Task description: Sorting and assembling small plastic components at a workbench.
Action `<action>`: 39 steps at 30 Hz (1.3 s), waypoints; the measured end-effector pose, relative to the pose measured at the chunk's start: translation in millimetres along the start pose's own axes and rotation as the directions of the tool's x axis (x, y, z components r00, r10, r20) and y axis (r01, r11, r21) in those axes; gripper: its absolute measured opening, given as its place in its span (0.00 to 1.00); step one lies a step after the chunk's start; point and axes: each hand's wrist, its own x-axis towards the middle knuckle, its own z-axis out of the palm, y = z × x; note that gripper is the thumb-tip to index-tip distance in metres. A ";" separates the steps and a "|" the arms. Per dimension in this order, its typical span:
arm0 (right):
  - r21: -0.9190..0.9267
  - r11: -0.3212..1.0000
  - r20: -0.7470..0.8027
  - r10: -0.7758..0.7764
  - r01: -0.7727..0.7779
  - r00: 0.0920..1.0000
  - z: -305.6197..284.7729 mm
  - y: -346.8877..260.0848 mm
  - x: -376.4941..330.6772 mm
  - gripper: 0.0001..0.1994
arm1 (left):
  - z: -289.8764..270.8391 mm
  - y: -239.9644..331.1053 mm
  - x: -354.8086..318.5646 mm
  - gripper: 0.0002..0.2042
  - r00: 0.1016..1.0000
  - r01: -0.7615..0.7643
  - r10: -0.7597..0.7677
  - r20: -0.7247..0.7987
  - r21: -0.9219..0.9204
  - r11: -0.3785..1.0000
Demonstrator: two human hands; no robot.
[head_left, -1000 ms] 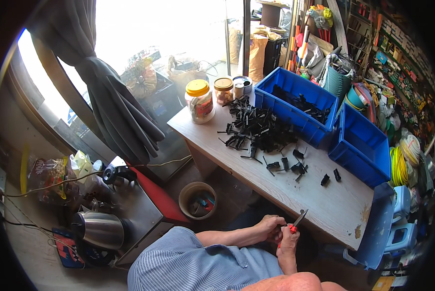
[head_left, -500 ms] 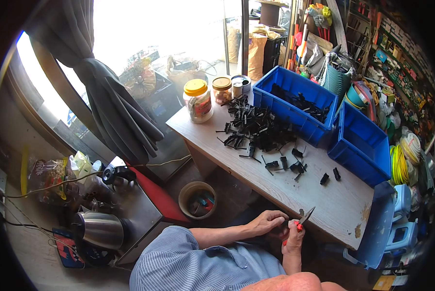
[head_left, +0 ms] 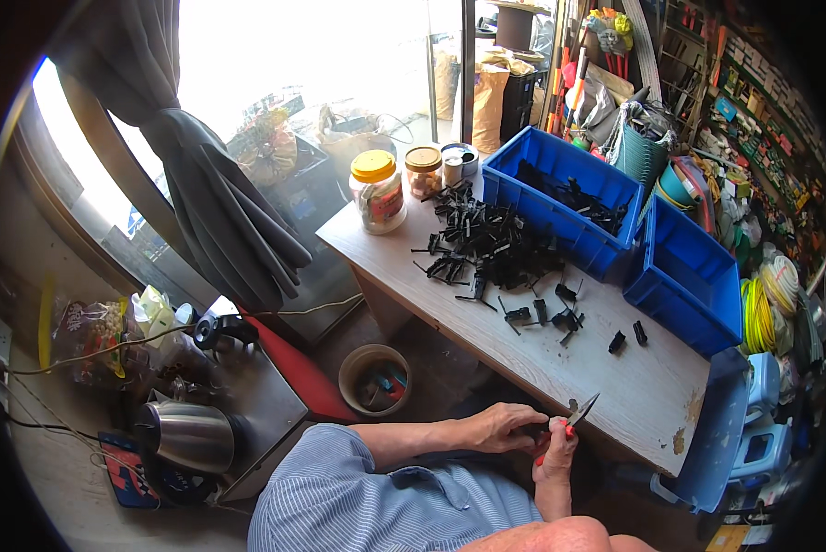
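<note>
At the surface [head_left: 615, 386] edge, the right hand [head_left: 554, 451] closes its grip on red-handled pliers [head_left: 574, 416], jaws parted; the left hand [head_left: 503, 427] pinches a small black part at them. Next likely a careful snip.

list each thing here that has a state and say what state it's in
pliers: jaws open, held in the right hand
left hand: fingers at the pliers' jaws
yellow-lid jar: lidded, upright
orange-lid jar: lidded, upright
far blue bin: holds black parts
near blue bin: looks empty
black parts pile: loose on the table
kettle: lid closed
</note>
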 end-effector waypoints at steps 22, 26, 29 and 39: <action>-0.102 0.976 0.052 0.197 -0.191 0.979 16.0 -18.5 -15.7 0.11 | 14.0 1.6 45.4 0.12 0.768 0.179 -0.476 -0.428 -0.570 0.802; -0.185 0.958 0.027 0.227 -0.218 0.973 23.1 -26.3 -26.2 0.16 | 19.8 4.1 50.3 0.13 0.748 0.167 -0.489 -0.448 -0.587 0.792; -0.236 0.948 0.056 0.231 -0.212 0.971 20.4 -23.5 -25.4 0.19 | 20.8 6.3 53.0 0.13 0.756 0.193 -0.499 -0.423 -0.584 0.788; -0.327 0.939 0.143 0.160 -0.106 0.977 21.6 -24.8 -23.6 0.22 | 22.8 0.1 58.5 0.13 0.774 0.228 -0.490 -0.401 -0.546 0.807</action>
